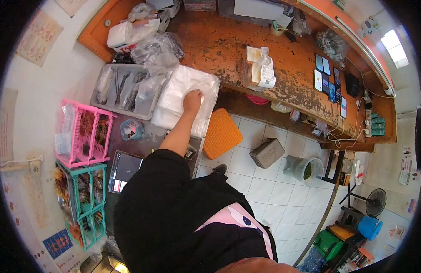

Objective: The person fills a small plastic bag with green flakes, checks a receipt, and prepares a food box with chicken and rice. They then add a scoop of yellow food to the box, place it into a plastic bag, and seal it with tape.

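My left hand (pixel 192 101) reaches out from a black sleeve to a stack of thin, clear plastic bags (pixel 170 103) on the metal counter. Its fingers are curled together and pinch the top plastic near the stack's right side. Against the stack's left edge stands a grey divided tray (pixel 99 94) with dark and clear utensils or packets in its compartments. A small blue container (pixel 132 129) sits below the tray. My right hand is not in view.
Pink basket (pixel 86 160) and green rack (pixel 85 207) stand left; a tablet (pixel 124 172) lies nearby. An orange stool (pixel 222 133), grey box (pixel 267 153) and bucket (pixel 310 170) are on the floor. Several phones and a wrapped package (pixel 254 68) lie on the wooden counter (pixel 210 50).
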`<state>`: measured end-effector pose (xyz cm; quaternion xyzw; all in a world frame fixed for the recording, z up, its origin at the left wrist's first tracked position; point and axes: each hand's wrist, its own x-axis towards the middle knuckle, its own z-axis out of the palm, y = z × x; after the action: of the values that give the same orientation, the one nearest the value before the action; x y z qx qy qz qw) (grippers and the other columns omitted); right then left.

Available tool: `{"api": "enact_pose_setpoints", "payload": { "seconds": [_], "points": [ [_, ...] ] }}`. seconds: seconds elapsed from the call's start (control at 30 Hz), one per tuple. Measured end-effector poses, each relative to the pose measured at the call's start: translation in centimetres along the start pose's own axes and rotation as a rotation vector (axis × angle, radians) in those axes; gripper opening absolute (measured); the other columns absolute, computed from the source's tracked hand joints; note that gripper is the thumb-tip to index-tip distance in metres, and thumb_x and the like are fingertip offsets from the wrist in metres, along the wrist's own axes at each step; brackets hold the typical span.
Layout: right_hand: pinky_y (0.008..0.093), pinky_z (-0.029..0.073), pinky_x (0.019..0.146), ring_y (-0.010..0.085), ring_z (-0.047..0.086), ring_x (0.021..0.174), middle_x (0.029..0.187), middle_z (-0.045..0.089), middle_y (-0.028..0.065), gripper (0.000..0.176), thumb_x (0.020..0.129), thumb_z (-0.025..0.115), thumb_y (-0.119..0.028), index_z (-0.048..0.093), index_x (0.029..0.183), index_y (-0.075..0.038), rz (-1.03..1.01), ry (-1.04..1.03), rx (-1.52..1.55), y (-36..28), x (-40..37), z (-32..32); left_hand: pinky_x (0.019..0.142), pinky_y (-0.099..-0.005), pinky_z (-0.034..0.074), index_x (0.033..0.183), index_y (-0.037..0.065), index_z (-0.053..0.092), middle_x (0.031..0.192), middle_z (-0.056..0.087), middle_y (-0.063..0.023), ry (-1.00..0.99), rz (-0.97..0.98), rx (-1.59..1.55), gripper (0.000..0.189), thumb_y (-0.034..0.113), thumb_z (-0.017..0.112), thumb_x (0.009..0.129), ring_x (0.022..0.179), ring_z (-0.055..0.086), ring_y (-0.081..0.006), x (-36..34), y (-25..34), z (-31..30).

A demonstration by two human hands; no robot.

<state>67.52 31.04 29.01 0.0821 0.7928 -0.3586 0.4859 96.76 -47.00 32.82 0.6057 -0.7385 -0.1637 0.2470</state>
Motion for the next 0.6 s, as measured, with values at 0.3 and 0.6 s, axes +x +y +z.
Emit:
{"api": "enact_pose_setpoints", "payload": {
  "seconds": [0.3, 0.6],
  "points": [
    [0.036, 0.048, 0.05, 0.0216, 0.061, 0.067, 0.094, 0.065, 0.0041, 0.042, 0.092, 0.064, -0.018, 0.057, 0.133, -0.014, 0.074, 0.107, 0.108, -4.0, 3.6, -3.7, 0.081, -0.0422, 0.054, 0.097, 0.004, 0.072, 0.093, 0.074, -0.0142, -0.272, -0.41, -0.842, 0.024, 0.026, 0.066, 0.091, 0.089, 0.069, -0.0332, 2.7, -0.5, -4.4],
    [0.0292, 0.047, 0.056, 0.0147, 0.061, 0.069, 0.088, 0.064, 0.0019, 0.031, 0.09, 0.068, -0.027, 0.067, 0.113, -0.005, -0.189, -0.004, -0.214, -16.2, 3.8, 3.6, 0.084, -0.0412, 0.055, 0.093, 0.008, 0.071, 0.096, 0.07, -0.0107, -0.269, 0.099, 0.452, 0.019, 0.023, 0.069, 0.082, 0.097, 0.067, -0.0294, -1.4, -0.9, -3.1]
  ]
}}
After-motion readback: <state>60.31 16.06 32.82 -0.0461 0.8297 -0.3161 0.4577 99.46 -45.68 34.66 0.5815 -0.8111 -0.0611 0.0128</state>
